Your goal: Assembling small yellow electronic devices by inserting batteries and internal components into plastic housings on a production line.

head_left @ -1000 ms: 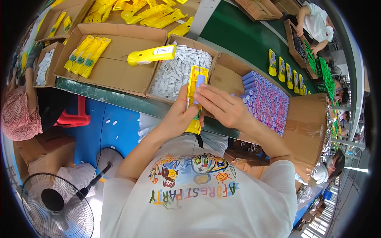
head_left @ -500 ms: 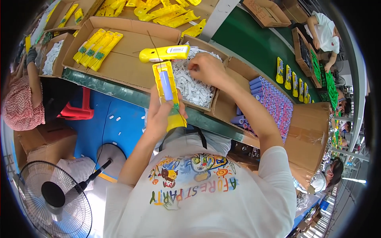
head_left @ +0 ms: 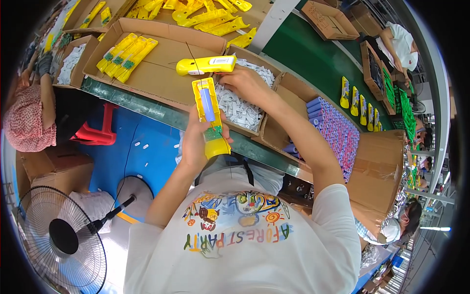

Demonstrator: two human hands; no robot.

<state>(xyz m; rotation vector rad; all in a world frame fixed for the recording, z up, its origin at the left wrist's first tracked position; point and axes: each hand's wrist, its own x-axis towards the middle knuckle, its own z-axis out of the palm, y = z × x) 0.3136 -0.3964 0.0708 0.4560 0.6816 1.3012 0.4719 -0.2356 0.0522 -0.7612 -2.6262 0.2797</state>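
Note:
My left hand point(head_left: 195, 144) is closed around a yellow plastic housing half point(head_left: 220, 147). Inside the housing lie a purple cylindrical battery point(head_left: 207, 105) and a green circuit board point(head_left: 214, 132), with a thin dark wire rising past its far end. My right hand point(head_left: 247, 87) is over the left part of a cardboard box of small white plastic pieces point(head_left: 240, 109). Its fingers are bent together just beside a closed yellow housing point(head_left: 205, 64) with a white label; what they pinch, if anything, is hidden. That housing lies across the box edge.
On the left, a cardboard tray point(head_left: 161, 56) holds several yellow housings with green boards point(head_left: 128, 58). Purple batteries point(head_left: 333, 132) fill the box on the right. Yellow shells point(head_left: 215, 19) lie at the back. A fan point(head_left: 63, 235) stands at the lower left; co-workers sit on both sides.
My right hand has moved left and slightly nearer, from over the white pieces to beside the labelled yellow housing. My left hand still holds the open housing, nearly in place.

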